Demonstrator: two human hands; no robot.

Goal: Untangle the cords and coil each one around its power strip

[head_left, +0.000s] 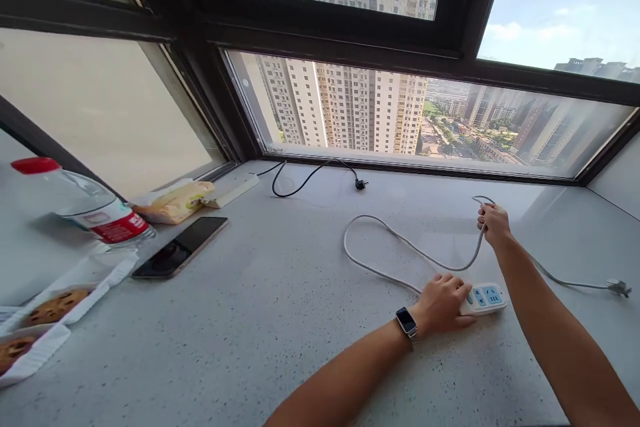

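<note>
A white power strip (489,297) with blue socket faces lies flat on the speckled sill. My left hand (443,303), a watch at its wrist, rests over the strip's left end with fingers curled around it, hiding that part. The strip's grey-white cord (380,268) leaves from the left end, loops leftward and runs back to the right. My right hand (495,223) is closed around the cord, farther back near the window. Beyond that hand, the cord passes behind my right forearm and ends in a plug (619,288) at the far right.
Near the window a black cable (300,191) ends in a black plug (361,184). To the left lie a phone (185,247), a red-capped bottle (95,207), a packaged snack (175,203) and a white tray (47,353) of cookies. Dark window frames (350,40) border the back.
</note>
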